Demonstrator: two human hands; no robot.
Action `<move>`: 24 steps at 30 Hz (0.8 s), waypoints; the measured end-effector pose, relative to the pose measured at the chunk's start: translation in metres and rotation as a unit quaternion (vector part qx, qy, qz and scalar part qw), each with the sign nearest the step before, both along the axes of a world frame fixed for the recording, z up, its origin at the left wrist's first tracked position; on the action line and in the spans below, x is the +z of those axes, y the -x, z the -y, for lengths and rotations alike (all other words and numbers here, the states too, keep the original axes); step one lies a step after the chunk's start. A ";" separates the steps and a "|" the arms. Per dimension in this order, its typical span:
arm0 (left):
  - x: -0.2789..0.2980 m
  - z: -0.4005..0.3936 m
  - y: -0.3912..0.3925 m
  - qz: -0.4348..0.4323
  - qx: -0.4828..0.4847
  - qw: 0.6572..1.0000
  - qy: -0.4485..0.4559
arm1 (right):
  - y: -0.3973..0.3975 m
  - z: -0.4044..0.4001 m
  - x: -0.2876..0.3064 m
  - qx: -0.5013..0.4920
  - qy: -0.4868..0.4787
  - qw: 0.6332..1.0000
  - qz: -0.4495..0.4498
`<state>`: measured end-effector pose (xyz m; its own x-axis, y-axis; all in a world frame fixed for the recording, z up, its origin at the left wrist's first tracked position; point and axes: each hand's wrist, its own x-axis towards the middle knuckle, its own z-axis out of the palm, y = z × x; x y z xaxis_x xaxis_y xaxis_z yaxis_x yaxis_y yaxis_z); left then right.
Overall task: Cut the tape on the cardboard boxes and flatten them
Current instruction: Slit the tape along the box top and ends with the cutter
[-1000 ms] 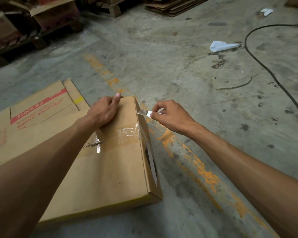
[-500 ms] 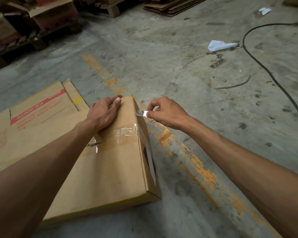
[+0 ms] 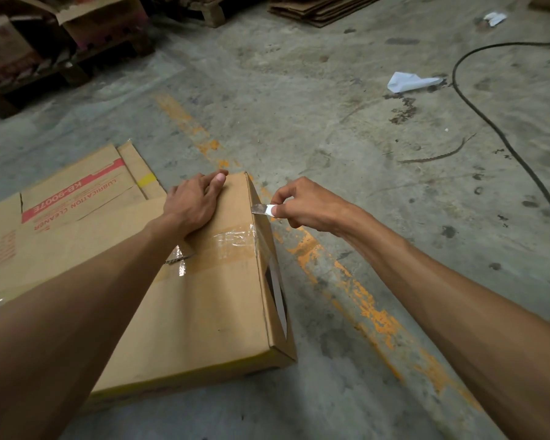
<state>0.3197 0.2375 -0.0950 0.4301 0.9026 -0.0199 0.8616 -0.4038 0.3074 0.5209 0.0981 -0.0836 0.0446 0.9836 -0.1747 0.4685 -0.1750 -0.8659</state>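
cardboard, brown and flattened, printed in red with "lubrication cleaner" (image 3: 77,198), lies on the grey concrete floor (image 3: 299,90) left of and behind the plain brown cardboard box (image 3: 204,306). the box rests on the floor, a strip of clear glossy tape (image 3: 232,241) crossing its top face and folding over its right edge. left hand (image 3: 192,208) lies palm down on the box's far top, just behind the tape, fingers together and curled over the far edge. right of the box's far right edge, the right hand (image 3: 308,206) has its fingers pinched shut on a small blade with a white wrap (image 3: 264,209), its tip touching the box's right side above the tape. far right of the box, a black cable (image 3: 502,134) curves across the floor beside a crumpled white paper (image 3: 407,82).
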 end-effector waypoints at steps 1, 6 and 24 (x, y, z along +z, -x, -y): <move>0.000 0.000 0.000 0.002 0.004 1.000 0.003 | 0.002 0.000 -0.002 -0.008 0.002 1.000 -0.006; 0.003 -0.003 0.003 0.011 -0.010 0.999 0.036 | 0.006 -0.001 -0.004 -0.045 0.050 0.996 -0.065; 0.009 -0.002 -0.004 0.002 0.013 0.999 0.052 | -0.001 -0.006 -0.007 0.007 0.150 0.976 -0.155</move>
<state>0.3235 0.2397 -0.0862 0.4062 0.9069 -0.1122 0.8705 -0.3467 0.3493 0.5218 0.1040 -0.0906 -0.0695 0.8859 -0.4586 0.1964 -0.4386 -0.8770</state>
